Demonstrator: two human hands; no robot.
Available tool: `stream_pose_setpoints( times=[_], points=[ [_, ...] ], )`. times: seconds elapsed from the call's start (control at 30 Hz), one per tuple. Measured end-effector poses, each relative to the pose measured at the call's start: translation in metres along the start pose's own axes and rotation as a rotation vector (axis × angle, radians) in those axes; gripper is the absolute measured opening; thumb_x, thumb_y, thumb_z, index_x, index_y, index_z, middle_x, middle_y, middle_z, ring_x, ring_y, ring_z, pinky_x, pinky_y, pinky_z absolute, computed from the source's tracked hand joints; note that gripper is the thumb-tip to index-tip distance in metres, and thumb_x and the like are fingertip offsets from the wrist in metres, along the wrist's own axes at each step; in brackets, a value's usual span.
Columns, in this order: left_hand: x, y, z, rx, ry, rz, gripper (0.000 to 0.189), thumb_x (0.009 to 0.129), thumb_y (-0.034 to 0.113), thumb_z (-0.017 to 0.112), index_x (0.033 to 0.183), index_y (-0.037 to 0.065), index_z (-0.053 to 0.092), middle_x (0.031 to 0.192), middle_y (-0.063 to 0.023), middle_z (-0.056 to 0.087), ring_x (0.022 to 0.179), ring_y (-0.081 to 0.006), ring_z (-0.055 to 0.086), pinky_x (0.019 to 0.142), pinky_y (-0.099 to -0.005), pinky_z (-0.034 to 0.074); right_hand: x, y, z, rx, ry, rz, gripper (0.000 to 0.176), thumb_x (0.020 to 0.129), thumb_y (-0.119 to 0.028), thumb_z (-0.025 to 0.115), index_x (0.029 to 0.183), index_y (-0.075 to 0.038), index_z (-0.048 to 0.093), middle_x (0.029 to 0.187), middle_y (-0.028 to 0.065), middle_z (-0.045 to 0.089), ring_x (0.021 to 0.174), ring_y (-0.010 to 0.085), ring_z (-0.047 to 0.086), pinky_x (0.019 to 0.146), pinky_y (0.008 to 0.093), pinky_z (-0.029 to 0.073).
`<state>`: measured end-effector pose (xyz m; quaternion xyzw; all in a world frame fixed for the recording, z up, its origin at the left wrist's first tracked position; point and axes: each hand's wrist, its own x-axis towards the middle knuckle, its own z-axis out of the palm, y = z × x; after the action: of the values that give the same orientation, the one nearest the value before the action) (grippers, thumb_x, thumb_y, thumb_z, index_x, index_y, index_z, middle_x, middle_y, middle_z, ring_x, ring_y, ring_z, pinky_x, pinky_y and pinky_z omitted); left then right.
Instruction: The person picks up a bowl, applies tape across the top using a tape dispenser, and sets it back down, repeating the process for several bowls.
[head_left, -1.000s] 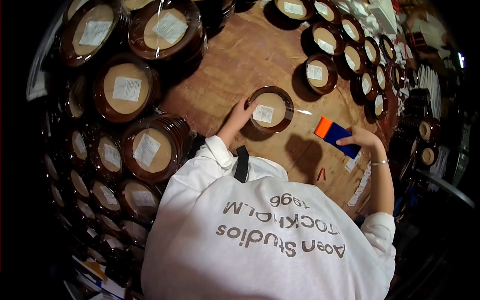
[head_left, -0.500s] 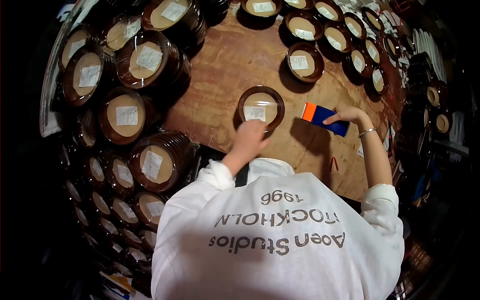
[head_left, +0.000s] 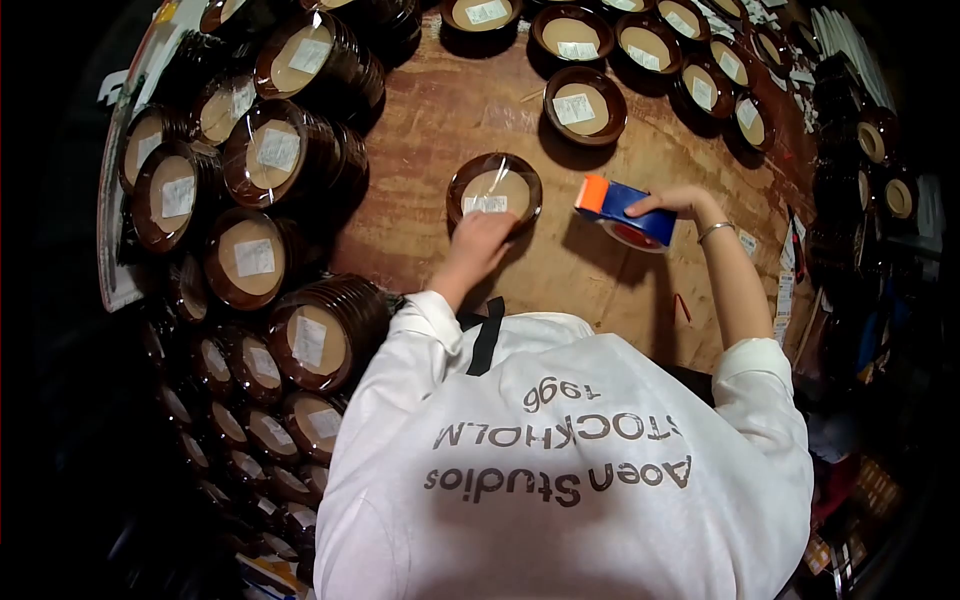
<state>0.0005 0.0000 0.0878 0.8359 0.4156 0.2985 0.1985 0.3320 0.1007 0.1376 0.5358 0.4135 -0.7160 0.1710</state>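
Note:
A brown-rimmed bowl (head_left: 510, 182) with a tan inside, clear wrap and a white printed label (head_left: 478, 204) lies on the wooden table. My left hand (head_left: 482, 242) is curled over the bowl's near rim, its fingertips at the label and partly hidden. In my right hand (head_left: 676, 204), held above the table, is a blue tape dispenser (head_left: 622, 203) with an orange end. Its underside shows a red and white round part. Beyond the held bowl sits another labelled bowl (head_left: 598, 100), touched by neither hand.
Stacks of similar bowls (head_left: 275, 150) crowd the left side, with more below them (head_left: 318, 340). Several labelled bowls (head_left: 650, 48) line the table's (head_left: 400, 215) far edge and right corner. A small red object (head_left: 682, 308) lies near the front edge.
My left hand has moved forward onto the bowl's near rim and label. The tape dispenser in my right hand has tilted, showing more of its underside. The whole view has shifted slightly.

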Motion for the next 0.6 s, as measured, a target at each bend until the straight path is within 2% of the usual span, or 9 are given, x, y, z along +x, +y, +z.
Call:
stream_pose_setpoints(
  times=[0.07,0.13,0.2,0.23,0.3,0.37,0.47,0.5,0.6],
  points=[
    [0.004,-0.012,-0.014,-0.045,0.016,-0.079,0.037,0.064,0.015,0.065,0.097,0.004,0.054,0.091,-0.0127,0.057,0.085,-0.029,0.052,0.075,-0.0368,0.039,0.005,-0.01,0.002,0.175,-0.143,-0.044,0.048,0.073,-0.037,0.061,0.102,0.0,0.048,0.074,0.0084,0.059,0.064,0.0152,0.058,0.058,0.026,0.049],
    [0.011,-0.018,-0.02,-0.066,0.046,-0.11,0.038,0.064,0.017,0.067,0.097,0.003,0.054,0.089,-0.0138,0.057,0.085,-0.0299,0.052,0.074,-0.037,0.039,0.016,-0.02,0.007,0.214,-0.114,-0.08,0.045,0.074,-0.036,0.061,0.1,-0.001,0.049,0.074,0.0088,0.059,0.061,0.0155,0.058,0.055,0.0264,0.049],
    [0.015,-0.02,-0.022,-0.136,-0.009,-0.397,0.04,0.064,0.018,0.069,0.098,0.002,0.055,0.088,-0.0148,0.058,0.083,-0.0288,0.054,0.073,-0.0345,0.041,0.027,-0.022,0.011,0.303,-0.092,-0.117,0.044,0.074,-0.036,0.06,0.099,-0.002,0.049,0.074,0.0095,0.059,0.058,0.0167,0.059,0.052,0.0263,0.05],
    [0.018,-0.023,-0.022,-0.133,-0.018,-0.389,0.04,0.064,0.018,0.069,0.098,0.002,0.055,0.088,-0.0148,0.058,0.083,-0.0288,0.054,0.073,-0.0345,0.041,0.033,-0.021,0.013,0.313,-0.091,-0.124,0.044,0.074,-0.036,0.06,0.099,-0.002,0.049,0.074,0.0095,0.059,0.058,0.0167,0.059,0.052,0.0263,0.05],
    [0.025,-0.029,-0.022,-0.478,0.07,-0.576,0.039,0.065,0.016,0.069,0.098,0.001,0.054,0.088,-0.0127,0.059,0.08,-0.0219,0.056,0.071,-0.0298,0.043,0.04,-0.017,0.016,0.496,-0.048,-0.162,0.043,0.072,-0.035,0.063,0.096,-0.001,0.053,0.071,0.0101,0.06,0.056,0.0163,0.059,0.052,0.0258,0.05],
    [0.034,-0.042,-0.027,-0.674,0.163,-0.637,0.035,0.068,0.012,0.068,0.097,-0.002,0.054,0.086,-0.0073,0.06,0.078,-0.0133,0.055,0.069,-0.0254,0.044,0.044,-0.008,0.026,0.638,-0.009,-0.15,0.042,0.072,-0.034,0.064,0.095,0.0,0.053,0.071,0.0112,0.06,0.054,0.0172,0.059,0.052,0.0264,0.051],
    [0.058,-0.044,-0.04,-0.8,0.275,-0.835,0.031,0.069,0.011,0.068,0.094,-0.002,0.054,0.085,-0.0052,0.06,0.074,-0.0095,0.055,0.066,-0.0224,0.044,0.06,0.002,0.05,0.869,-0.059,-0.173,0.038,0.074,-0.032,0.063,0.093,-0.001,0.054,0.07,0.012,0.06,0.055,0.0182,0.059,0.052,0.0282,0.051],
    [0.063,-0.048,-0.038,-0.799,0.272,-0.834,0.031,0.069,0.011,0.068,0.094,-0.002,0.054,0.085,-0.0052,0.06,0.074,-0.0095,0.055,0.066,-0.0224,0.044,0.072,0.007,0.062,0.956,-0.138,-0.19,0.035,0.075,-0.032,0.063,0.091,-0.002,0.055,0.07,0.0111,0.06,0.055,0.018,0.058,0.052,0.0287,0.051],
    [0.077,-0.052,-0.029,-0.896,0.406,-0.857,0.026,0.069,0.007,0.066,0.092,-0.003,0.057,0.083,-0.0057,0.06,0.07,-0.0113,0.057,0.065,-0.0226,0.044,0.083,-0.002,0.111,1.273,-0.203,-0.269,0.034,0.076,-0.033,0.061,0.089,-0.001,0.056,0.07,0.0102,0.06,0.054,0.0175,0.057,0.052,0.0285,0.05]
  ],
)
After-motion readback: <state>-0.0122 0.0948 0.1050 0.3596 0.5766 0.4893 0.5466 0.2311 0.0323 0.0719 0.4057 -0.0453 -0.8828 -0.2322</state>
